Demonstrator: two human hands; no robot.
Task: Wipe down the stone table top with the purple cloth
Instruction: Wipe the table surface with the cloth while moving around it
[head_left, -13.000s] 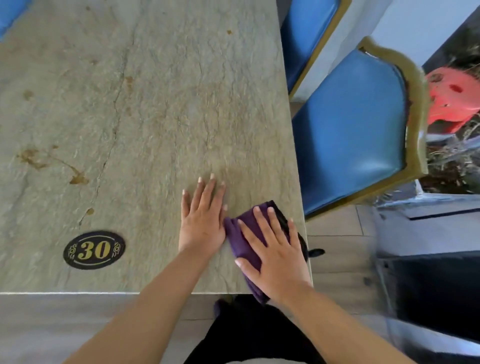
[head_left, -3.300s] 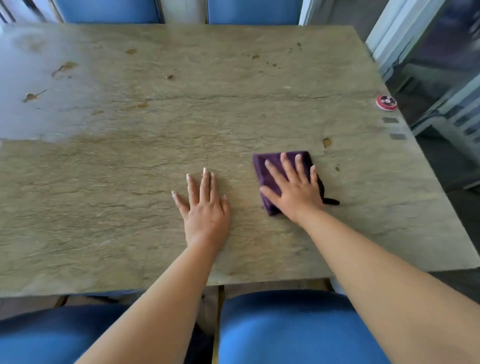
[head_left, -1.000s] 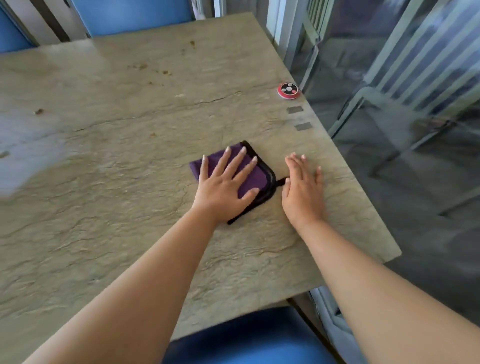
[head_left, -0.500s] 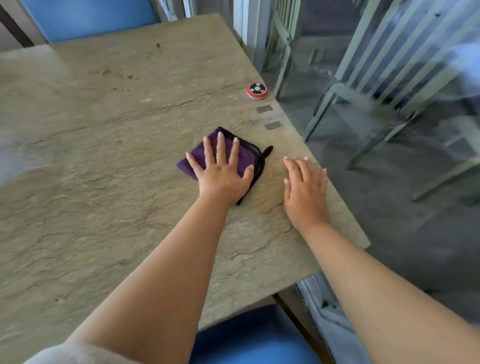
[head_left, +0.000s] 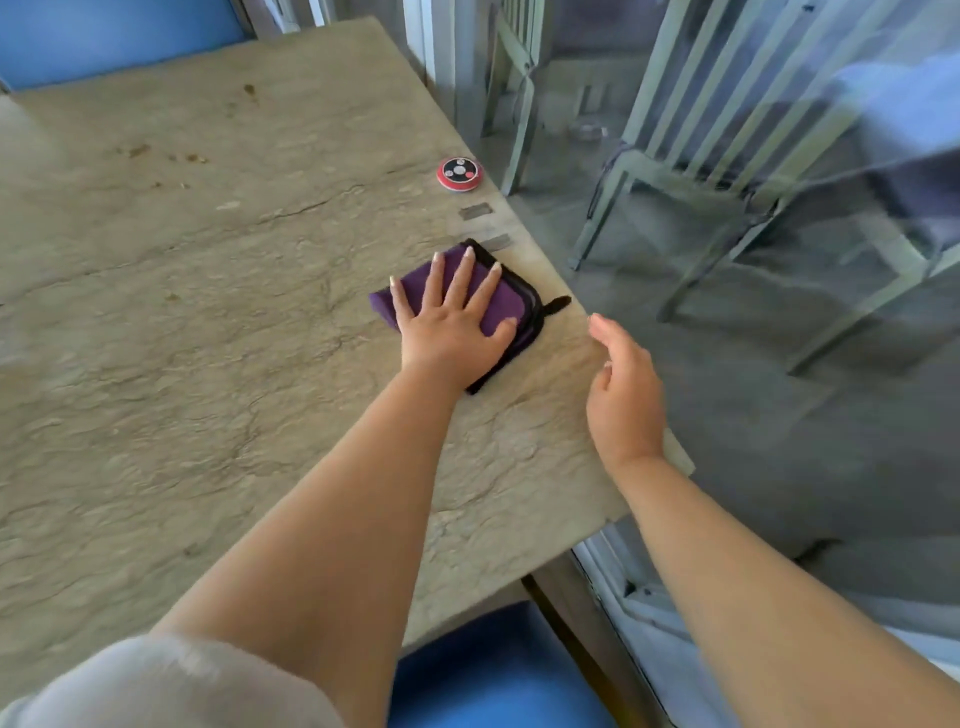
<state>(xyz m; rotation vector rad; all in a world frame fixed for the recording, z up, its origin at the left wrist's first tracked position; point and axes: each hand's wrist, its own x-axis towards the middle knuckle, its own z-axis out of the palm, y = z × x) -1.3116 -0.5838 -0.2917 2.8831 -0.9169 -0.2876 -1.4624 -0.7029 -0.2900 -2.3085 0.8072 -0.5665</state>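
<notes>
slid nearer the tabletop (head_left: 218, 322) edge: folded purple cloth (head_left: 506, 306), black-trimmed, loop pointing right, under flat left hand (head_left: 452, 325); right hand (head_left: 623, 395) lifted, relaxed, empty.

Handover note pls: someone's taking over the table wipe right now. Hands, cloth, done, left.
Left hand: flat, fingers spread, pressing the purple cloth onto the stone table top.
Right hand: relaxed and holding nothing, at the right table edge; whether it touches the stone is not clear.
Cloth: folded, near the right edge, just short of two grey patches, with the red call button further on.
Done: cannot be judged from this view; the stone near the cloth shows no obvious spots.
Left: brown specks on the far part of the top, plus the strip by the button.
</notes>
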